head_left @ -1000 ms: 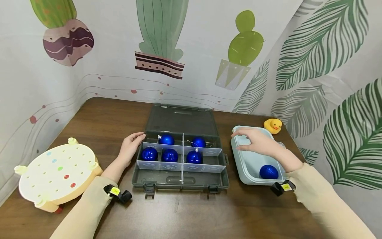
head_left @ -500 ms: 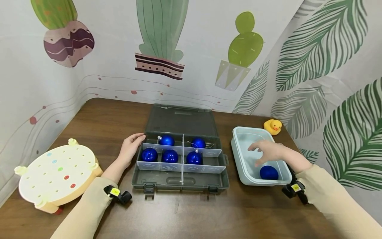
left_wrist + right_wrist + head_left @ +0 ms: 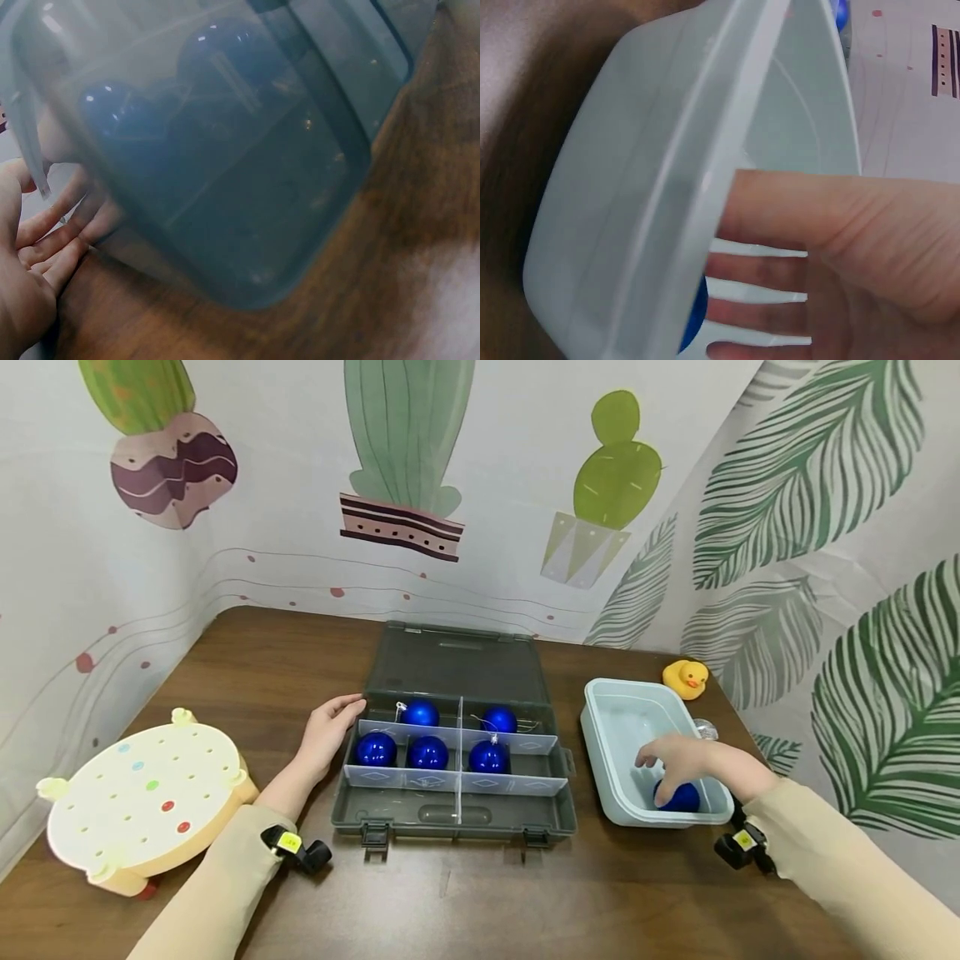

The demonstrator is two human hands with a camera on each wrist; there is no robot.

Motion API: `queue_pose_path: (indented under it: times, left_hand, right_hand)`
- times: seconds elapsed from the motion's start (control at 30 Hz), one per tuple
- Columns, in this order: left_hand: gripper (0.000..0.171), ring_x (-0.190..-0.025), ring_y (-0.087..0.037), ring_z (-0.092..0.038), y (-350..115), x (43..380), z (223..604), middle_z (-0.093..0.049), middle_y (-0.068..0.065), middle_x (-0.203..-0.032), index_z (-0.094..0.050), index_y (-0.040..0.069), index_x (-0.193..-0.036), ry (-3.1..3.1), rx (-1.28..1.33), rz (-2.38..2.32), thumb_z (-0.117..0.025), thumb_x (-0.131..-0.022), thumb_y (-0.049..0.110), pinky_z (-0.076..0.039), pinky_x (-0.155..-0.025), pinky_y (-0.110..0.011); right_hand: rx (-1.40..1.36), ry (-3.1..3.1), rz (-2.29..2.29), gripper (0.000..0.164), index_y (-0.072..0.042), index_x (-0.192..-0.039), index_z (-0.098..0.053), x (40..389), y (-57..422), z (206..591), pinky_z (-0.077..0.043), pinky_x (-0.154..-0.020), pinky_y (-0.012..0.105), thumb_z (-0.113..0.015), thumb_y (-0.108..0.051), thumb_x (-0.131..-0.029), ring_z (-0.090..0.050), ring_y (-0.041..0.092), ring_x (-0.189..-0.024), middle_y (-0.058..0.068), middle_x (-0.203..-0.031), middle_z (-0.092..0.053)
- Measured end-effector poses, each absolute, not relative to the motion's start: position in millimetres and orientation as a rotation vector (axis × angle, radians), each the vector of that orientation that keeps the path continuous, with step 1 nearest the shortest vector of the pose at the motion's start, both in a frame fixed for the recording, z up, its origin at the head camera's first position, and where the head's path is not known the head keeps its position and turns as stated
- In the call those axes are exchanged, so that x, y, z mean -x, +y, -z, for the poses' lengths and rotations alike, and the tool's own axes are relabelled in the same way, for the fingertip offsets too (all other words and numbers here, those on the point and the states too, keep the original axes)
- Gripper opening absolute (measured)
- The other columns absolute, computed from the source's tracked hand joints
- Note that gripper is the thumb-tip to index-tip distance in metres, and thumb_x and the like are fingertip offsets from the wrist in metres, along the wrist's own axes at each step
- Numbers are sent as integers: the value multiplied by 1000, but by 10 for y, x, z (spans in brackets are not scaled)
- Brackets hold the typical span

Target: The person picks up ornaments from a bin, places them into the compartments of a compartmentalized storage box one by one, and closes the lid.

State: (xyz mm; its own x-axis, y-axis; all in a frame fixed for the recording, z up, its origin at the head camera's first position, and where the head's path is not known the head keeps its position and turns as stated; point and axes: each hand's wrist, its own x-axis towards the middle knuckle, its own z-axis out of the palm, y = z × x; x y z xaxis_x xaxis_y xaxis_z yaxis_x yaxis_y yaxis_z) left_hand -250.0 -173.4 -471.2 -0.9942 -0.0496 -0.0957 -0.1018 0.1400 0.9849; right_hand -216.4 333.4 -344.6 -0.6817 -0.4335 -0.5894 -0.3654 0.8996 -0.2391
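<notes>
On the table an organizer box (image 3: pixel 452 807) of smoky clear plastic lies with its lid folded back. Several blue Christmas baubles (image 3: pixel 427 752) sit in its middle and far compartments. My left hand (image 3: pixel 327 732) rests at the box's far left side, fingertips at the wall; in the left wrist view its fingers (image 3: pixel 56 240) lie along the clear side. My right hand (image 3: pixel 678 762) reaches down inside a pale blue tub (image 3: pixel 595 752), fingers spread over a blue bauble (image 3: pixel 684 799). Its thumb overlaps the bauble. In the right wrist view the tub's wall hides most of this bauble.
A yellow rubber duck (image 3: pixel 686 678) stands behind the tub, and a small clear object (image 3: pixel 705 729) sits at its right side. A round cream pegboard toy (image 3: pixel 150 785) with colored dots stands at the left. A printed cloth (image 3: pixel 285 485) hangs behind the table.
My right hand has come down from above the tub's far part, moving nearer and right to the bauble inside. My left hand stays at the box.
</notes>
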Motion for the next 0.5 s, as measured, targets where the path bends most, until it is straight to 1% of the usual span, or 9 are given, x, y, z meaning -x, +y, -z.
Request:
queue_pose_path:
  times: [0.1,0.23,0.33,0.5]
  left_hand:
    - [49,-131,-28,-47,-1741,2493,4705,-49,-22,-144,-48,-3,-140,2349,159,-2025,-50,-102,28,-38,-113,-40]
    - [49,-129,-25,-48,-1741,2499,4710,-49,-21,-144,-49,-2,-140,2359,158,-2015,-50,-102,28,-39,-111,-37]
    - [49,-129,-26,-47,-1738,2499,4711,-50,-21,-144,-49,-2,-140,2353,158,-2021,-50,-102,28,-39,-112,-38]
    - [49,-131,-30,-46,-1745,2498,4714,-48,-22,-144,-48,-2,-141,2338,160,-2030,-50,-102,28,-37,-114,-41]
  right_hand:
    - [519,2356,71,52,1,-118,-62,2153,3308,3457,-54,-87,47,-82,-15,-72,-59,34,-106,18,-115,-66]
    - [462,2321,11,48,2,-115,-63,2140,3284,3467,-55,-83,42,-79,-9,-71,-61,29,-99,16,-111,-67]
    - [421,2315,-5,46,3,-113,-62,2133,3273,3479,-56,-76,38,-77,-6,-70,-60,25,-93,16,-108,-66]
    - [332,2318,-18,42,1,-110,-62,2131,3259,3499,-56,-63,35,-77,-4,-71,-57,23,-88,15,-107,-64]
